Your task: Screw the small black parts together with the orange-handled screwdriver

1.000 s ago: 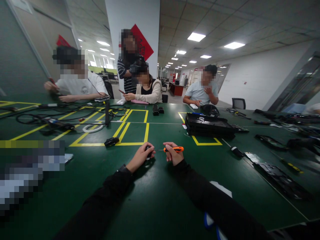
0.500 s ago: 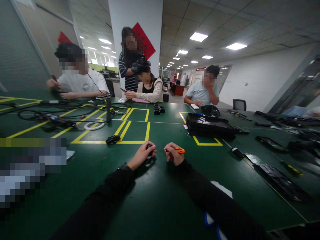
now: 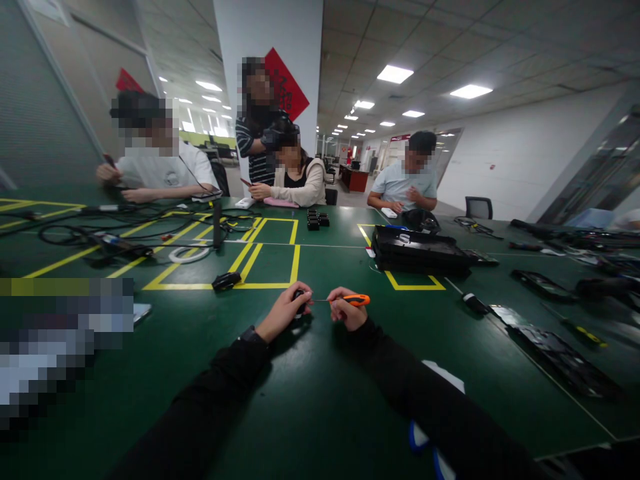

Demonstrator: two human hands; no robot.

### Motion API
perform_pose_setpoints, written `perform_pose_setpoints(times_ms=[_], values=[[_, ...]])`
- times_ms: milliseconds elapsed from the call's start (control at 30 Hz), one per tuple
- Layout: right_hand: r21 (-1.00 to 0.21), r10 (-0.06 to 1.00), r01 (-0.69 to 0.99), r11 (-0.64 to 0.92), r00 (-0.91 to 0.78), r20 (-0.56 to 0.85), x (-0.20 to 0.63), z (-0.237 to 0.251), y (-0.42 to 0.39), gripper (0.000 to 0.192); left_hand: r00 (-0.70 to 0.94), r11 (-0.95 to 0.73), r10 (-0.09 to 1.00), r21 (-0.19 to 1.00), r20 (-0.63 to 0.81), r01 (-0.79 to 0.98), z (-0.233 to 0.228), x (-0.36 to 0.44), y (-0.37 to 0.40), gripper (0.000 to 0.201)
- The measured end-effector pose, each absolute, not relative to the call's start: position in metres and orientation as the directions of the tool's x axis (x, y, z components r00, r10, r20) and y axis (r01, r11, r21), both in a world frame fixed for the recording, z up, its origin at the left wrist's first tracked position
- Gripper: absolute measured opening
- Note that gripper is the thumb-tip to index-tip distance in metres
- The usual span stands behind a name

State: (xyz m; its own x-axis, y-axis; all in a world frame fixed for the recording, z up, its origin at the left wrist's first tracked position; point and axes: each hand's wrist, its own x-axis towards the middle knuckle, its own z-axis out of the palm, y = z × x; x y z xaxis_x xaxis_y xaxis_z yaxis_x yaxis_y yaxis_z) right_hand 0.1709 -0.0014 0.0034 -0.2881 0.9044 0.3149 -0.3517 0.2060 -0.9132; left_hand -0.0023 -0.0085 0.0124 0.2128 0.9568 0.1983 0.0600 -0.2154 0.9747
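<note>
My left hand (image 3: 290, 305) is closed around a small black part (image 3: 300, 309), mostly covered by the fingers, just above the green table (image 3: 310, 413). Facing it, my right hand (image 3: 347, 309) grips a screwdriver (image 3: 358, 300) with an orange and black handle. Its thin shaft points left at the black part; whether the tip touches it cannot be made out. A black object (image 3: 227, 281) lies beyond my left hand, on the yellow tape.
Black casings (image 3: 420, 250) are stacked at the back right. Several small black blocks (image 3: 317, 219) stand farther back. Tangled cables (image 3: 100, 233) cover the left side. Another screwdriver (image 3: 475, 304) and an opened black device (image 3: 555, 353) lie to the right. People sit across the table.
My hands, the black part and the screwdriver stay almost in place. Across the table, the person at the right has lowered a hand from the face.
</note>
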Motion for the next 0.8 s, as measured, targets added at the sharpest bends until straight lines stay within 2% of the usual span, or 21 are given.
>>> perform_pose_setpoints(times_ms=[100, 200, 367, 533, 800], values=[[-0.918, 0.911, -0.35, 0.189, -0.286, 0.297, 0.17, 0.007, -0.004, 0.018, 0.204, -0.221, 0.958, 0.973, 0.202, 0.072, 0.013, -0.003, -0.009, 0.027], [-0.942, 0.941, -0.262, 0.208, -0.209, 0.266, 0.17, 0.015, -0.01, 0.032, 0.219, -0.216, 0.956, 0.974, 0.195, 0.073, 0.013, -0.003, -0.008, 0.028], [-0.939, 0.913, -0.063, 0.338, -0.22, 0.343, 0.167, 0.021, -0.026, 0.023, 0.206, -0.238, 0.954, 0.968, 0.217, 0.082, 0.009, -0.003, -0.005, 0.027], [-0.819, 0.802, 0.042, 0.572, -0.24, 0.547, 0.163, 0.021, -0.033, 0.014, 0.182, -0.198, 0.966, 0.979, 0.186, 0.049, 0.005, -0.003, -0.001, 0.029], [-0.768, 0.76, 0.101, 0.632, -0.275, 0.589, 0.173, 0.021, -0.024, 0.009, 0.186, -0.234, 0.958, 0.97, 0.218, 0.068, 0.007, -0.003, 0.0, 0.03]])
